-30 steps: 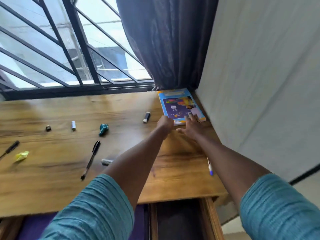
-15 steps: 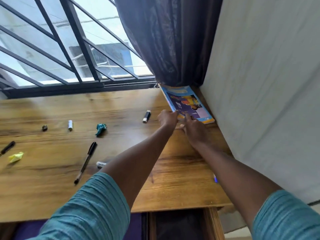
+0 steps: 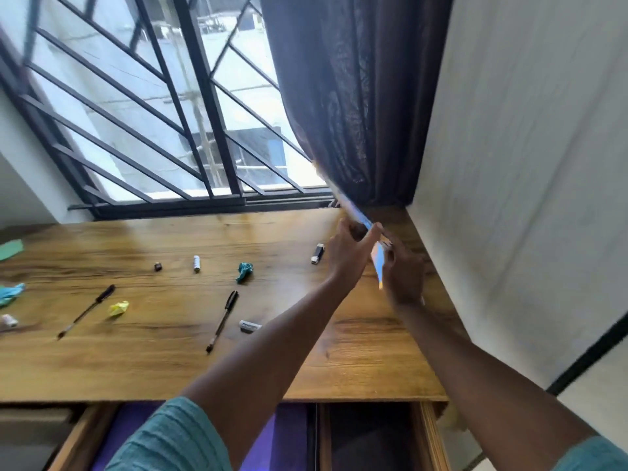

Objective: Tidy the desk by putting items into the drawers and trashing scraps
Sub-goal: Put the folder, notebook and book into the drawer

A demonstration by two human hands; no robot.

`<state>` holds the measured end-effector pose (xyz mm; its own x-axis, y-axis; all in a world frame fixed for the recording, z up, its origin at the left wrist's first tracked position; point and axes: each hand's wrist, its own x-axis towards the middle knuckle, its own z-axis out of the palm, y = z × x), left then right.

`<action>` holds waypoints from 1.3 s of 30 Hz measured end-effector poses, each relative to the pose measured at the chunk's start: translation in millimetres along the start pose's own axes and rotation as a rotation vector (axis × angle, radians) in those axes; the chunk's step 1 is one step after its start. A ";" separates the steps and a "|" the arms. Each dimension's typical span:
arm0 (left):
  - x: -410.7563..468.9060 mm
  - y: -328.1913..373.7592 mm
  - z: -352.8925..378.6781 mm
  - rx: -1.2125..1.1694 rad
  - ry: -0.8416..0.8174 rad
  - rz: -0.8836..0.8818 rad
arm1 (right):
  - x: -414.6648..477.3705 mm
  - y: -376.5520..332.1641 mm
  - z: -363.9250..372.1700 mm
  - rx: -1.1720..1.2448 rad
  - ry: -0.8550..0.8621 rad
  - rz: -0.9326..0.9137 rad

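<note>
A person in teal sleeves holds a thin blue-covered booklet (image 3: 378, 263) tilted up on edge at the far right corner of the brown wooden worktop (image 3: 170, 362), close to the dark grey curtain (image 3: 356, 96) and the white wall. The left hand (image 3: 350, 256) has its grip closed on the booklet's upper edge; the right hand (image 3: 402, 277) is closed on its lower part, and the booklet blurs between them, clear of the wood.

By the look of things, the tidying is barely begun. Scattered across the worktop lie a black pen (image 3: 222, 321), a second black pen (image 3: 86, 311) further left, a crumpled yellow paper scrap (image 3: 119, 308), a crumpled teal scrap (image 3: 245, 271), a small white cylinder (image 3: 196, 263), a tiny dark cap (image 3: 157, 266), a black-and-silver flash drive (image 3: 317, 253) and a white-labelled eraser-like block (image 3: 249, 326). More teal and green bits sit at the left edge, too cropped to identify.

Below the worktop's near edge, two wooden drawers stand open: the left drawer (image 3: 85, 436) shows a purple lining, the right drawer (image 3: 428, 436) a dark interior. What either holds cannot be seen. No bin appears in view. The booklet seems bound for a drawer, with the pens, small items and scraps all left to clear.
</note>
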<state>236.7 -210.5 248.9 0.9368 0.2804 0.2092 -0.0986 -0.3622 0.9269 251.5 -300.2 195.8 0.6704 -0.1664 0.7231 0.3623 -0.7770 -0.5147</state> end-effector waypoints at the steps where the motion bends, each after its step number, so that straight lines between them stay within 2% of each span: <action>1: -5.7 4.2 -12.2 -0.030 -0.030 0.024 | 0.7 -9.5 -7.2 0.112 -0.031 0.131; 4: -15.0 5.1 -56.0 -0.002 -0.079 0.134 | -4.1 -30.4 -25.4 0.398 -0.142 0.419; 6: -18.5 -2.6 -92.1 0.068 0.005 0.187 | -15.3 -42.3 -36.2 0.591 -0.188 0.513; 8: -21.0 -12.4 -130.3 0.209 0.078 0.127 | -26.8 -50.5 -44.0 0.754 -0.230 0.604; 11: -40.2 -27.4 -188.2 0.388 0.088 -0.047 | -52.1 -68.8 -62.0 1.001 -0.340 0.704; 14: -73.9 -43.0 -228.9 0.438 0.079 -0.108 | -84.5 -85.7 -77.8 1.078 -0.454 0.799; 19: -153.6 -75.0 -269.0 0.318 0.077 -0.270 | -145.6 -102.4 -105.9 1.028 -0.681 0.877; 22: -202.6 -95.0 -279.7 0.221 0.076 -0.416 | -184.1 -102.6 -124.2 0.993 -0.752 0.937; 26: -271.1 -137.9 -281.2 0.212 0.014 -0.506 | -247.8 -93.7 -147.4 0.806 -0.849 0.969; 29: -312.3 -164.8 -276.6 0.271 -0.092 -0.605 | -296.3 -84.3 -162.0 0.653 -0.889 1.009; 33: -352.1 -191.3 -271.2 0.343 -0.266 -0.727 | -342.8 -85.8 -182.8 0.505 -0.857 1.023; 36: -374.0 -194.8 -265.3 0.420 -0.395 -0.735 | -367.5 -80.1 -189.7 0.352 -0.855 0.982; 39: -387.2 -201.2 -254.0 0.578 -0.530 -0.756 | -385.0 -70.5 -187.5 0.319 -0.890 1.075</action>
<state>-191.4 -20.4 60.5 0.7284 0.2372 -0.6428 0.6065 -0.6596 0.4439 -153.5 -295.2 40.1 0.8398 -0.0540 -0.5402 -0.5252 -0.3327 -0.7832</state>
